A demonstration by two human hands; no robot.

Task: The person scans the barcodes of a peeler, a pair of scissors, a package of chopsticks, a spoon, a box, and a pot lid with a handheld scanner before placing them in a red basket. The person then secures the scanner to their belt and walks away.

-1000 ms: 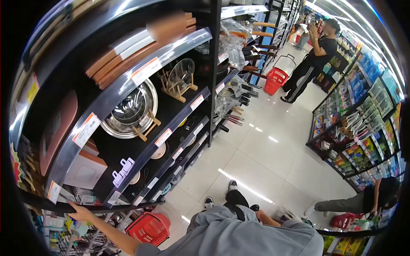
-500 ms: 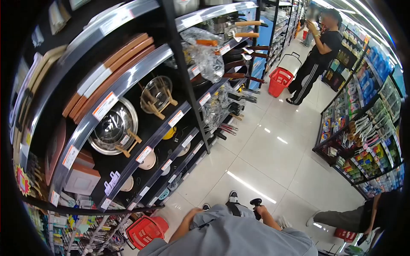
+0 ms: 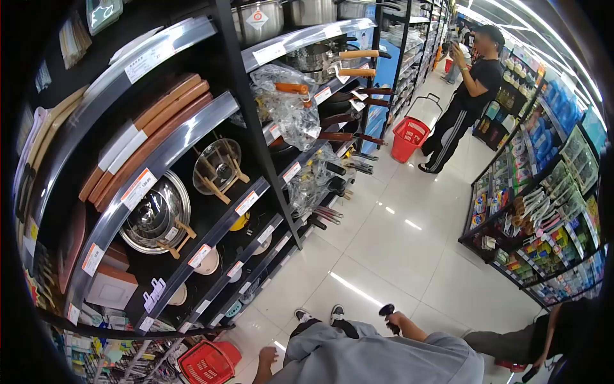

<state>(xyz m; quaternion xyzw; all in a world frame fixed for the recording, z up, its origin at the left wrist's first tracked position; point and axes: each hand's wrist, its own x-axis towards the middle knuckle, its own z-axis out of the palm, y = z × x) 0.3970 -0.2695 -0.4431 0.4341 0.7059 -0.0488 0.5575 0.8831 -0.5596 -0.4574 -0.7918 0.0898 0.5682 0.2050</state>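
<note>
My right hand [image 3: 398, 320] is wrapped round a black object with a rounded top [image 3: 387, 311], held out at my right side over the tiled floor. My left hand [image 3: 268, 356] hangs beside my left leg, above the floor; its fingers are small in view and I cannot make out anything in them. A red basket [image 3: 206, 363] stands on the floor to the left of it, by the foot of the shelves. My two shoes [image 3: 337, 313] show just beyond my grey shirt.
Shelves at the left hold glass lids [image 3: 155, 214], wooden boards [image 3: 150, 131], wrapped pans [image 3: 288, 102] and pots [image 3: 259, 22]. A person in black [image 3: 476, 83] stands ahead beside a red wheeled basket [image 3: 410, 136]. Another person [image 3: 556, 333] is at the lower right, near shelves of packaged goods [image 3: 543, 217].
My left hand has moved down and left, away from my leg. Both my feet now show further forward. The shelves and the wheeled basket have shifted slightly left and down in view.
</note>
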